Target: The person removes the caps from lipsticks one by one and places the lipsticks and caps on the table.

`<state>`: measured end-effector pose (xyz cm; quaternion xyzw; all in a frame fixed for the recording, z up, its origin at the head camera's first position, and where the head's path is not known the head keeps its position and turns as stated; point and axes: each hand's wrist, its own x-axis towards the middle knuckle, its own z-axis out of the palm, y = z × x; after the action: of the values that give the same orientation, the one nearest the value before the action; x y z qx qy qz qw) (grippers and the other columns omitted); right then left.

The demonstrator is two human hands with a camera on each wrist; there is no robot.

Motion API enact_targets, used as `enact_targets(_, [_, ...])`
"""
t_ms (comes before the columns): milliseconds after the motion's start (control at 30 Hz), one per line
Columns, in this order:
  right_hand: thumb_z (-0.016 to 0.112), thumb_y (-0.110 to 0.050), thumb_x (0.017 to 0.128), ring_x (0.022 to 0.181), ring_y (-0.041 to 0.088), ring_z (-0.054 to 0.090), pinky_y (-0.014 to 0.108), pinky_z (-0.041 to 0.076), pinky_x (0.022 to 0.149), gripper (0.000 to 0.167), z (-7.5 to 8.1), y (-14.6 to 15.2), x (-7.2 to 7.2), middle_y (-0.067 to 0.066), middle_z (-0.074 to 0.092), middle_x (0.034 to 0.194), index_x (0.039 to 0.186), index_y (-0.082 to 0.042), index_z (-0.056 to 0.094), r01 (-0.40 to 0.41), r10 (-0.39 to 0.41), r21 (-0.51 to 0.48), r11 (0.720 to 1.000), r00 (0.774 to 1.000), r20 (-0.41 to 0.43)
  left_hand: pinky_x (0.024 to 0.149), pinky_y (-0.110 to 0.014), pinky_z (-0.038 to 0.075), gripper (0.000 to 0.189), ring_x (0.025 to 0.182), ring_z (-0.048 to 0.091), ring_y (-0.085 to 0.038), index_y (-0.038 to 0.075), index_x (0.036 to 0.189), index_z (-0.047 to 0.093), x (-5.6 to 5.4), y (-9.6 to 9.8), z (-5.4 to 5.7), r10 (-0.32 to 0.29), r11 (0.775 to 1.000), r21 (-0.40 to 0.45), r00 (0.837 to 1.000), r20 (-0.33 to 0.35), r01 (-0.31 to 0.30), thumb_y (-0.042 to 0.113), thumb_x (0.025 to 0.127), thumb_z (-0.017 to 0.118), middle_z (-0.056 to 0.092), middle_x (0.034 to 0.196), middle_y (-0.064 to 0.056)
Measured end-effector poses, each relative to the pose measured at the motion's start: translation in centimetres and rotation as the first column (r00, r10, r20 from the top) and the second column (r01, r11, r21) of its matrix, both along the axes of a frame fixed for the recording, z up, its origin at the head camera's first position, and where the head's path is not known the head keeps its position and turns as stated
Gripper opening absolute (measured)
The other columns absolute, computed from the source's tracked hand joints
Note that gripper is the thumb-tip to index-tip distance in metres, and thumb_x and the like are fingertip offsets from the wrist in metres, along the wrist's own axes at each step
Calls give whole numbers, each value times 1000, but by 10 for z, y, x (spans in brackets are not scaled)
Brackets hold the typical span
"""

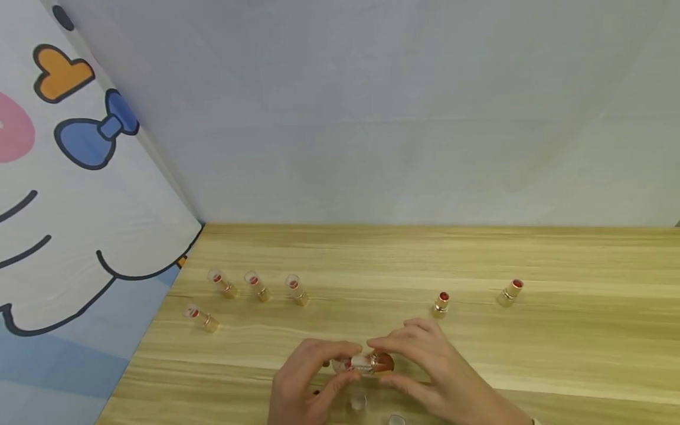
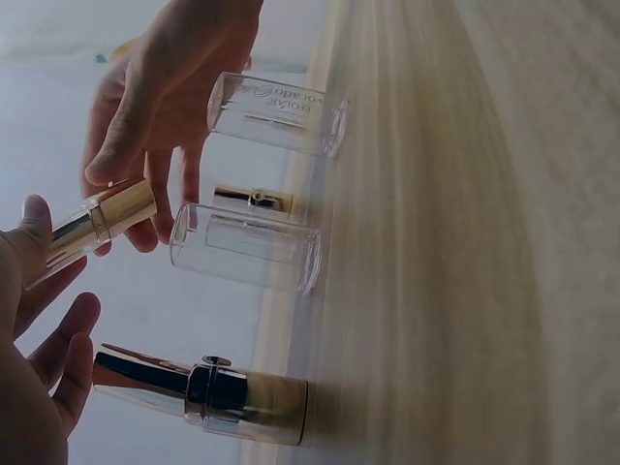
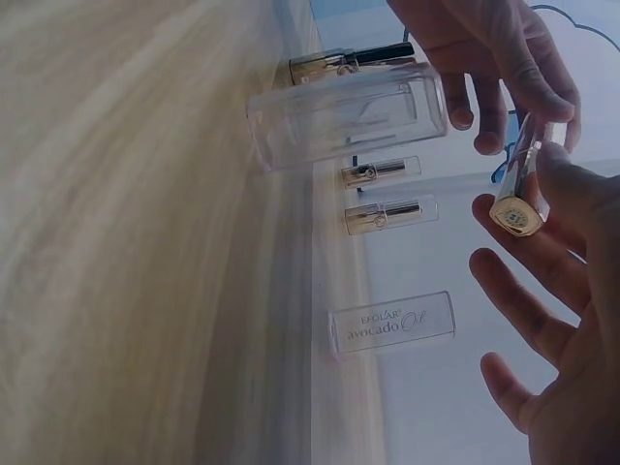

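Between both hands, a gold lipstick (image 1: 383,362) lies sideways above the table. My left hand (image 1: 305,381) pinches its clear end with thumb and index finger. Around its gold base reach the thumb and fingers of my right hand (image 1: 438,372), spread, with small gaps showing in the head view. The base's round underside (image 3: 518,217) faces the right wrist camera. A clear cap (image 1: 358,402) stands just below the hands, and a second clear cap (image 1: 396,420) sits at the bottom edge. Close to my left hand in its wrist view stands another lipstick (image 2: 203,397).
At left on the wooden table (image 1: 350,260) stand several lipsticks under clear covers, among them one lipstick (image 1: 297,290) nearest the middle. To the right are an uncovered red lipstick (image 1: 441,304) and another lipstick (image 1: 510,293). A pale cloth wall (image 1: 372,118) rises behind.
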<state>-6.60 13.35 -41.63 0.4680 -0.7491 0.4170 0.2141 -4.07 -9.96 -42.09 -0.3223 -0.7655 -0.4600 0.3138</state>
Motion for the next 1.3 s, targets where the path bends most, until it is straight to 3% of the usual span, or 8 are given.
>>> enact_targets(233, [73, -29, 98, 96, 8, 62, 33, 35, 104, 38, 1, -2, 1, -10, 72, 101, 128, -6, 69, 12, -12, -3, 1000, 1000, 8, 72, -21, 53, 28, 82, 66, -14, -1, 108, 73, -2, 2, 4, -29, 999, 19, 998, -63, 30, 25, 98, 73, 76, 95, -11])
enact_targets(933, [65, -35, 103, 93, 7, 60, 29, 34, 97, 29, 1, -3, 0, -9, 74, 97, 114, -10, 74, 31, -34, -43, 999, 997, -63, 72, -17, 51, 27, 78, 64, -13, 4, 108, 75, 3, 2, -1, 5, 999, 50, 1000, 3, -5, 27, 95, 77, 76, 91, -7])
enact_targets(1167, [64, -33, 103, 93, 6, 61, 29, 34, 97, 27, 2, -1, 2, -11, 74, 99, 118, -12, 73, 22, -22, -19, 1000, 999, -34, 72, -18, 50, 26, 80, 64, -11, 6, 108, 75, 6, 1, 0, 14, 999, 43, 999, 36, -16, 27, 93, 78, 76, 91, -5])
enact_targets(1300, [64, -35, 103, 96, 5, 61, 29, 33, 99, 28, 4, 4, 3, -14, 74, 103, 119, -15, 74, 58, -58, 20, 998, 998, 18, 71, -19, 50, 25, 79, 63, -10, 6, 109, 75, 3, -3, 0, 27, 998, 61, 999, 42, -29, 26, 93, 78, 75, 92, -6])
